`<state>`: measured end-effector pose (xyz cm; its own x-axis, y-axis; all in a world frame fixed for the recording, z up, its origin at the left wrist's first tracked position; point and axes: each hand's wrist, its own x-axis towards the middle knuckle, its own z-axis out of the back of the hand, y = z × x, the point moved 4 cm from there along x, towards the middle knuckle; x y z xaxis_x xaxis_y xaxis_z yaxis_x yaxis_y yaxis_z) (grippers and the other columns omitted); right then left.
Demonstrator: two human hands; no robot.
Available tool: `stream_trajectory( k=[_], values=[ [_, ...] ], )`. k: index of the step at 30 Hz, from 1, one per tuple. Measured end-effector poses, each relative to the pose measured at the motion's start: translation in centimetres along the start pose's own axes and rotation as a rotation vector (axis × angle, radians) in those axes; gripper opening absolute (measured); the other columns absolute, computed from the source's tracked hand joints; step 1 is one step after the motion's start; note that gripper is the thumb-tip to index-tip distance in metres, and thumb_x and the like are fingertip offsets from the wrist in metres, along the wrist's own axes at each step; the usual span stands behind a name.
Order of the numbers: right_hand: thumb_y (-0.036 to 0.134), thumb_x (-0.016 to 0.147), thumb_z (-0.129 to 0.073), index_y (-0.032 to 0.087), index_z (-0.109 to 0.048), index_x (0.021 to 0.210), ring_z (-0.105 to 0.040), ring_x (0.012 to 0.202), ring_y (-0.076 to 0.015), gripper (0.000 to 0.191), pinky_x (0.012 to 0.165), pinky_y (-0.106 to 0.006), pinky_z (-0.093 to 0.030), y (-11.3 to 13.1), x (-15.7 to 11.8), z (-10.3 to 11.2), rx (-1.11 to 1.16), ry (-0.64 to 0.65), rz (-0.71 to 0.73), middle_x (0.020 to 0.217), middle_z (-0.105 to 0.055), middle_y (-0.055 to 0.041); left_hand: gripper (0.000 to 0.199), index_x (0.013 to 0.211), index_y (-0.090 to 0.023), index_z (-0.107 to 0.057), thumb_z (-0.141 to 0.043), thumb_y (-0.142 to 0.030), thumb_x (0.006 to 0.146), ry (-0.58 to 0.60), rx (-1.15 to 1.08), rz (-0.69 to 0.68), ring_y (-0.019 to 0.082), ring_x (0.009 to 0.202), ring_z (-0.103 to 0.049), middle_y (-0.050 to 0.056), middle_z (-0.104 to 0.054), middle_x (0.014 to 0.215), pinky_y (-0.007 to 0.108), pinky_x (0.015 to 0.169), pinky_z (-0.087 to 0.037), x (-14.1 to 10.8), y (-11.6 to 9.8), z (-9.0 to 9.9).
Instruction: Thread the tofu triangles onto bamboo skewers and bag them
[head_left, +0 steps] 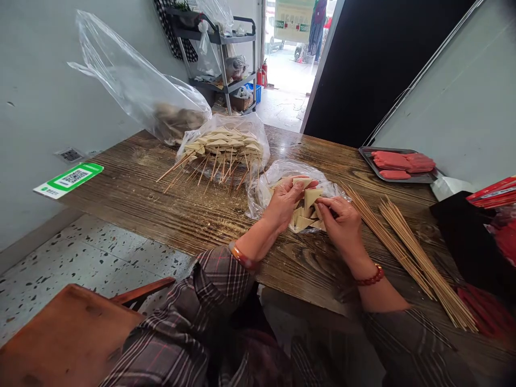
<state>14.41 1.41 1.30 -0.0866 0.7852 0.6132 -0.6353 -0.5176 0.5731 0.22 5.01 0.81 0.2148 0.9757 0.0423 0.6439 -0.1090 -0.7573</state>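
Note:
My left hand (282,203), with an amber bangle at the wrist, is closed on a pale folded slice of food that looks like tofu sheet. My right hand (343,221) pinches at the right edge of another pale slice (312,197); whether a skewer is between the fingers cannot be made out. Both hands are over an open clear plastic bag (258,200) with more loose pale slices (303,221) in it. Behind, a second plastic bag (258,129) carries a heap of skewered slices (228,141), their sticks pointing towards me.
Two bundles of bare wooden skewers (427,263) lie right of my right hand. A metal tray (365,156) of pink packets stands at the back right, a large clear bag (133,80) at the back left. A QR-code sign (70,180) is by the left edge, a stool (72,333) below.

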Motion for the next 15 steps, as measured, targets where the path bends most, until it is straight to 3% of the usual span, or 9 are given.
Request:
stream_trajectory(
  k=[10, 15],
  values=[
    [0.026, 0.094, -0.054, 0.02, -0.071, 0.09, -0.065, 0.078, -0.0195, 0.019, 0.074, -0.035, -0.052, 0.88, 0.12, 0.03, -0.047, -0.011, 0.029, 0.083, -0.07, -0.0065, 0.024, 0.097, -0.016, -0.063, -0.07, -0.035, 0.083, 0.009, -0.011, 0.051, 0.013, 0.076, -0.067, 0.007, -0.075, 0.1, 0.027, 0.076, -0.052, -0.23, 0.11, -0.36],
    [0.027, 0.095, -0.053, 0.021, -0.072, 0.096, -0.067, 0.084, -0.0203, 0.02, 0.077, -0.036, -0.053, 0.42, 0.13, 0.07, -0.036, 0.074, 0.044, 0.09, -0.072, -0.0063, 0.015, 0.096, -0.014, -0.061, -0.064, -0.026, 0.087, -0.072, -0.011, 0.062, 0.014, 0.076, -0.069, 0.009, -0.075, 0.095, 0.029, 0.076, -0.054, 0.17, -0.63, 0.52]
  ],
)
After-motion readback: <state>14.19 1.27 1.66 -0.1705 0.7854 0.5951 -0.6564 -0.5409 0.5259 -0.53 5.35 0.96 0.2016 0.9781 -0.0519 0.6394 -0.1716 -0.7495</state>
